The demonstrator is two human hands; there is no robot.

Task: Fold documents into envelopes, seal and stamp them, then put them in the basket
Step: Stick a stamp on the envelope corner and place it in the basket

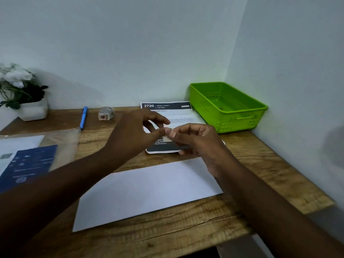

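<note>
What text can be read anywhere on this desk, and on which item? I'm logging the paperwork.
"2720": white digits in the dark header of the printed sheet.
Smaller header words beside it: blurred; not readable with confidence.
Body lines on that sheet: too blurred, partly hidden by the left hand and right hand.
Blue leaflet: white print, too blurred.
Envelope: no text visible.
Basket: none.

The two hands meet over the printed white document (168, 113), hiding its middle; its small print is too blurred to read. A tiny pale scrap (168, 137) sits pinched between the fingertips, too small to identify. The white-flowered potted plant (20, 90) and the clear plastic sleeve of blue-printed papers (31, 157) are cut off at the left edge.
</note>
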